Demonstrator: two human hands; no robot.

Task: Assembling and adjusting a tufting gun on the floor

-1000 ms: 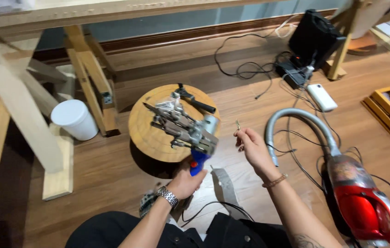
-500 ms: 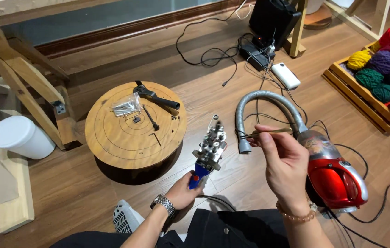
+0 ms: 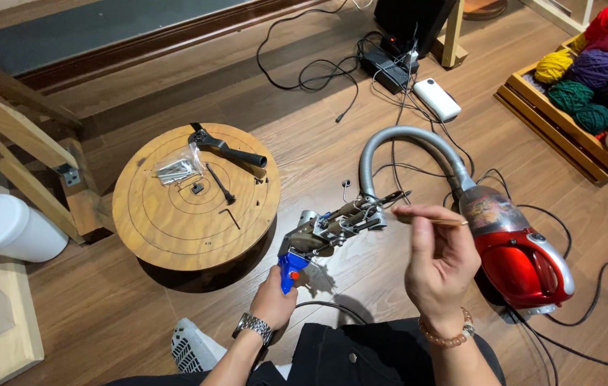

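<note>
Metal tufting gun with blue handle (image 3: 332, 232), rigid, weighty: left hand (image 3: 273, 300) grips handle; right hand (image 3: 438, 261) pinches thin stick (image 3: 429, 219).

The room is evenly and fairly brightly lit, with soft light that seems to fall from above. Shadows are mild: a dark crescent sits under the near edge of the round wooden stool (image 3: 197, 196), and a faint grey shadow lies on the floor (image 3: 139, 336) below the tool in the left hand (image 3: 274, 300). The red vacuum cleaner (image 3: 522, 261) carries a small glossy highlight on its shell. Focus is sharp nearly throughout; the right hand (image 3: 438, 264) looks slightly soft. Straight lines bow near the edges, as through a wide lens.
</note>
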